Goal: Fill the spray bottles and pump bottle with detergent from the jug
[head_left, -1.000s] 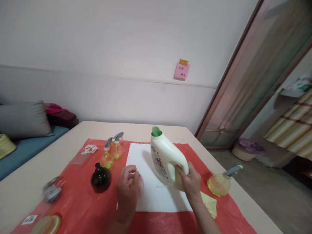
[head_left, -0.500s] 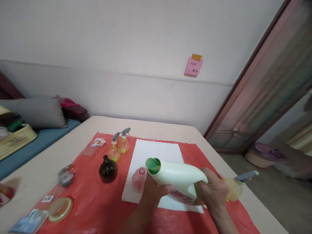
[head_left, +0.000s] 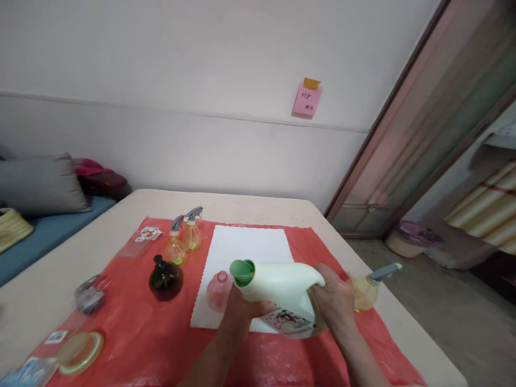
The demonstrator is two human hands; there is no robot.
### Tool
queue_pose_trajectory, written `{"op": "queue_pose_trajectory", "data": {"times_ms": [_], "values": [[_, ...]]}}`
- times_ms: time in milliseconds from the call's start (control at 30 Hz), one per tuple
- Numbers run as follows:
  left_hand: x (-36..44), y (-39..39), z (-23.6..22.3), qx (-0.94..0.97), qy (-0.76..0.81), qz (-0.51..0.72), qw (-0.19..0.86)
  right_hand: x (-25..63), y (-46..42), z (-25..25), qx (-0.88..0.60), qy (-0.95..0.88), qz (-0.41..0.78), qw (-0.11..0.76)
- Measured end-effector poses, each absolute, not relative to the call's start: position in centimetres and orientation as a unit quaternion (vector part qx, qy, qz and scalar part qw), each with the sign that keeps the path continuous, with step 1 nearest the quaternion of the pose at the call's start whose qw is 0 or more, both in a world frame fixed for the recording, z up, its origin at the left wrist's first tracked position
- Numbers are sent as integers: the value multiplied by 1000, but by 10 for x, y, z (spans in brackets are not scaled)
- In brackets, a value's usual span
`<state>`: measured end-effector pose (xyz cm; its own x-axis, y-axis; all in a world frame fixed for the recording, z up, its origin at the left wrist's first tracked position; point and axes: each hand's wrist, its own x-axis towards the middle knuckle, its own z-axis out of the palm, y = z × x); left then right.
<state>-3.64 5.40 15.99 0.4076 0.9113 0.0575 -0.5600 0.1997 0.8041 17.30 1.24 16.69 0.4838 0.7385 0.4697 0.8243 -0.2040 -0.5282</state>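
Observation:
A big white jug (head_left: 282, 290) with an open green spout lies tipped on its side above the table, spout pointing left. My right hand (head_left: 334, 306) grips its handle end. My left hand (head_left: 244, 314) cups the jug from below near the neck, fingers curled against it. Just left of the spout a small pink open-topped bottle (head_left: 219, 291) stands on a white paper sheet (head_left: 245, 250).
A red cloth (head_left: 133, 333) covers the beige table (head_left: 60, 258). On it stand a dark round bottle (head_left: 165, 279), two yellow spray bottles (head_left: 183, 241), another yellow sprayer (head_left: 368, 287) at the right, a round lid (head_left: 79, 352) and small packets. The table edge drops off at the right.
The jug went from upright on the sheet to tipped sideways in the air. My left hand left the pink bottle and moved under the jug's neck. The camera view shifted slightly.

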Motion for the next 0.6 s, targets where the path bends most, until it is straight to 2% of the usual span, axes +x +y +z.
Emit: {"op": "queue_pose_trajectory", "data": {"times_ms": [233, 400, 500, 600], "values": [[-39, 47, 171, 395, 224, 529, 717, 168, 19, 162, -760, -508, 0, 404], [-39, 47, 176, 373, 239, 545, 712, 164, 14, 177, -705, -548, 65, 445], [-40, 51, 175, 355, 265, 558, 701, 167, 9, 186, -631, -517, 111, 567], [-42, 58, 173, 347, 276, 578, 685, 178, 9, 181, -583, -330, 143, 729]]}}
